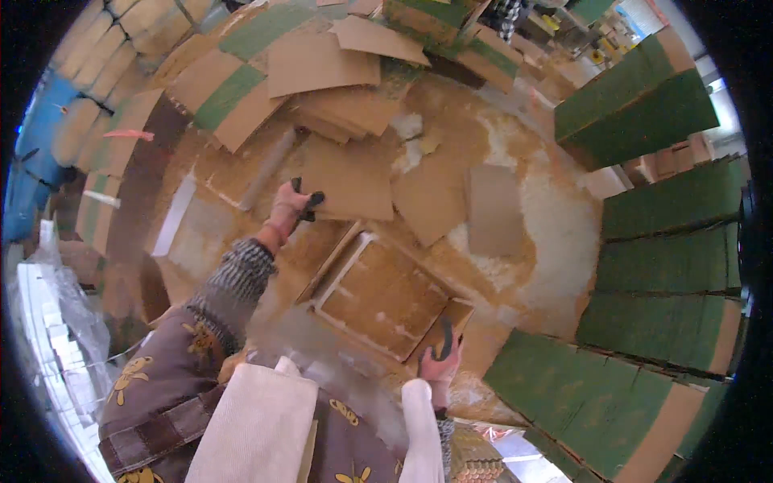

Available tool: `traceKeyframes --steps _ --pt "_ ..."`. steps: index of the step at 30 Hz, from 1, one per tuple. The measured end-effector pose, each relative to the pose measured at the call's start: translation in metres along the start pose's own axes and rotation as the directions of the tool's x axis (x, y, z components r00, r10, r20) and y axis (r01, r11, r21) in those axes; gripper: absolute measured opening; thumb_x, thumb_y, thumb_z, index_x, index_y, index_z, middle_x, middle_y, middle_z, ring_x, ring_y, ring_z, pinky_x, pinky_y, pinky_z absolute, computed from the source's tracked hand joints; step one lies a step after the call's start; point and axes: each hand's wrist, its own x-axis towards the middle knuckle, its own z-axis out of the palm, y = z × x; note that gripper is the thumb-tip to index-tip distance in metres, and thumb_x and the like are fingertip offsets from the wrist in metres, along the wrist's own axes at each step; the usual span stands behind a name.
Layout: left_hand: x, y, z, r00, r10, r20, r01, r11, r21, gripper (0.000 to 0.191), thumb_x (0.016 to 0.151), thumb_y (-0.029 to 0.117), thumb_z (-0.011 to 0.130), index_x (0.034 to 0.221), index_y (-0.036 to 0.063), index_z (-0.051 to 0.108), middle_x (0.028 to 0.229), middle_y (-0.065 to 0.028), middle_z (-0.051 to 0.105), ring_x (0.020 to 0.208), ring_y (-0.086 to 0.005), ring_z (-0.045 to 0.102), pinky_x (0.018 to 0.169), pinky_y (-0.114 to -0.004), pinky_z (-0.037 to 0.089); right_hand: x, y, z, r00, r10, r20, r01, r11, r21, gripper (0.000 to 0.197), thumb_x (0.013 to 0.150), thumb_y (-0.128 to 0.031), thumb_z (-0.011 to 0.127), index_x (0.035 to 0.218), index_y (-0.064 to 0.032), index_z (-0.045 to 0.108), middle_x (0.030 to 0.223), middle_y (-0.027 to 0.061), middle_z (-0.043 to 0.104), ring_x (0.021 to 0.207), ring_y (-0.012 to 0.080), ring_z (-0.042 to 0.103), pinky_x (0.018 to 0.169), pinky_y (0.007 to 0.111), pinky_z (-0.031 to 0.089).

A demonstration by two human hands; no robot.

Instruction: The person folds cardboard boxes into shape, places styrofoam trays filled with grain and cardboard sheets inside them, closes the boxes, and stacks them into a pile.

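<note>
My left hand, in a pink glove with black fingers, is over the edge of a flat cardboard sheet. Its fingers are spread, with nothing visible between them. An open cardboard box lies before me, its brown inside facing up and pale strips along its inner edges. Beside the box's right corner flap is my right hand, gloved the same way. Its thumb and forefinger stand apart in a curve; whether it touches the flap is unclear.
Loose cardboard sheets lie on the dusty floor. Green-and-brown cartons are stacked along the right. More cardboard is piled ahead. Clear plastic wrap covers white goods at left, near a blue surface.
</note>
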Motion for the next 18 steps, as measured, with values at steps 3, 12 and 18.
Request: traceKeyframes --steps 3,12,18 --pt "-0.045 -0.032 -0.066 0.946 0.251 -0.206 -0.190 0.942 0.277 0.026 0.075 0.012 0.069 0.099 0.0024 0.062 0.096 -0.0088 0.063 0.082 -0.0158 0.059 0.068 -0.028 0.049 0.000 0.007 0.005 0.999 -0.038 -0.033 0.038 0.999 0.000 0.066 0.066 -0.004 0.064 0.128 0.0001 0.043 0.128 0.0230 0.046 0.122 0.0360 0.040 0.102 0.040 0.032" --pt "-0.186 0.036 0.025 0.066 0.603 0.795 -0.806 -0.438 0.398 0.019 0.070 0.025 0.064 0.086 0.0161 0.066 0.100 -0.0049 0.057 0.095 -0.0234 0.053 0.077 -0.036 0.045 0.008 0.010 0.027 0.987 0.121 -0.104 0.015 0.579 0.815 0.052 0.088 -0.012 0.055 0.136 -0.0090 0.035 0.121 0.0109 0.050 0.094 0.0225 0.055 0.076 0.032 0.049" --pt "-0.168 0.043 0.059 0.571 -0.398 0.718 -0.804 -0.448 0.391 0.044 0.073 0.038 0.063 0.114 0.0209 0.059 0.133 -0.0094 0.044 0.120 -0.0312 0.041 0.093 -0.043 0.040 0.011 0.034 0.030 0.987 0.160 0.006 -0.090 0.525 0.846 0.048 0.090 -0.011 0.054 0.135 -0.0052 0.039 0.130 0.0036 0.048 0.109 0.0112 0.046 0.093 0.025 0.036"
